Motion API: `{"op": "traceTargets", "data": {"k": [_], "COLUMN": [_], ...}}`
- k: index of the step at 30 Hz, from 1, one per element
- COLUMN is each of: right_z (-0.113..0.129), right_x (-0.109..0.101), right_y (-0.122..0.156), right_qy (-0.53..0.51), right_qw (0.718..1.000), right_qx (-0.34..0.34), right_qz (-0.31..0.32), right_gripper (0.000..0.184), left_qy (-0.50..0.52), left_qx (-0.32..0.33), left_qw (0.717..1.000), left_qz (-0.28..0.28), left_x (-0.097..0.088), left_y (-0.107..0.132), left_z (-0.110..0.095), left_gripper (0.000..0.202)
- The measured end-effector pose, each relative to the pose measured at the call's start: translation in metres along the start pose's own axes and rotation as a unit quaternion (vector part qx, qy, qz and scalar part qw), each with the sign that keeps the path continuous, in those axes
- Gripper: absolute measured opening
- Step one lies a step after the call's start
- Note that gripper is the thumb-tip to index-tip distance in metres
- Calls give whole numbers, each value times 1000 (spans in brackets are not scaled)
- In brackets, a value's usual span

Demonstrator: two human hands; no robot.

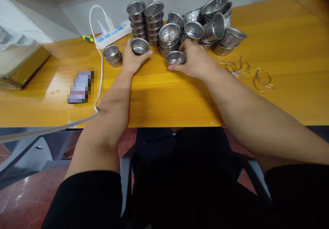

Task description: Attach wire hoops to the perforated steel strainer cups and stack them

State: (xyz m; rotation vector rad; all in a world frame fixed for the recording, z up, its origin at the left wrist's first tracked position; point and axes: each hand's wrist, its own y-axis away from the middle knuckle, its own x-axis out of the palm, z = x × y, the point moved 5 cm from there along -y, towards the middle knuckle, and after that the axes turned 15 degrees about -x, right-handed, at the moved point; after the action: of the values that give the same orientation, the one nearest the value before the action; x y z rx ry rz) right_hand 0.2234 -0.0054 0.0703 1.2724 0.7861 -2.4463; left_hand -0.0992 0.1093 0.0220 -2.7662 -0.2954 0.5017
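While the phone (80,86) and the power strip (117,35) sit off to the left, a small stack of cups (112,56) stands just beside your left hand (133,57). That hand curls around the metal cup (140,46), thumb across its near side, in front of the two tall stacks (154,22). Next comes a shorter stack (169,38), and before it your right hand (191,58) holds the shallow cup (176,58) between thumb in front and fingers behind; whether either cup is off the table (167,98), you cannot tell. Both should prove light, stiff, smooth enough to slip, and hardly fragile; grip the wall just below the rim. Further right are the heap of cups (215,26) and the wire loops (262,79).
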Motion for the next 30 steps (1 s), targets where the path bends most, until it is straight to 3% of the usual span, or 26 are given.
{"op": "traceTargets", "data": {"k": [5, 9, 12, 16, 20, 24, 27, 30], "right_z": [1, 6, 18, 41, 51, 19, -28, -74], "right_x": [-5, -4, -11, -48, -107, -142, -136, -128], "right_y": [2, 4, 5, 11, 29, 51, 68, 82], "right_qy": [2, -14, -1, 69, 51, 120, 160, 219], "right_qw": [1000, 1000, 1000, 994, 983, 965, 941, 904], "right_qx": [-2, 1, 9, 81, 178, 230, 251, 299], "right_qz": [-23, -23, -12, 16, 13, 47, 160, 211], "right_gripper": [79, 79, 72, 30, 31, 27, 16, 42], "left_qy": [-13, -15, 0, 20, 7, 1, -10, 5], "left_qx": [7, -2, 5, 10, 43, 58, 72, 89], "left_qw": [1000, 1000, 1000, 999, 998, 998, 997, 996], "left_qz": [11, -6, -15, -42, -51, -34, -9, -4], "left_x": [2, 0, -2, -8, -11, -7, 0, 6], "left_y": [-13, -15, -11, -1, 13, 21, 23, 23], "left_z": [18, 19, 12, -4, -27, -38, -43, -47], "left_gripper": [96, 124, 112, 108, 81, 75, 79, 89]}}
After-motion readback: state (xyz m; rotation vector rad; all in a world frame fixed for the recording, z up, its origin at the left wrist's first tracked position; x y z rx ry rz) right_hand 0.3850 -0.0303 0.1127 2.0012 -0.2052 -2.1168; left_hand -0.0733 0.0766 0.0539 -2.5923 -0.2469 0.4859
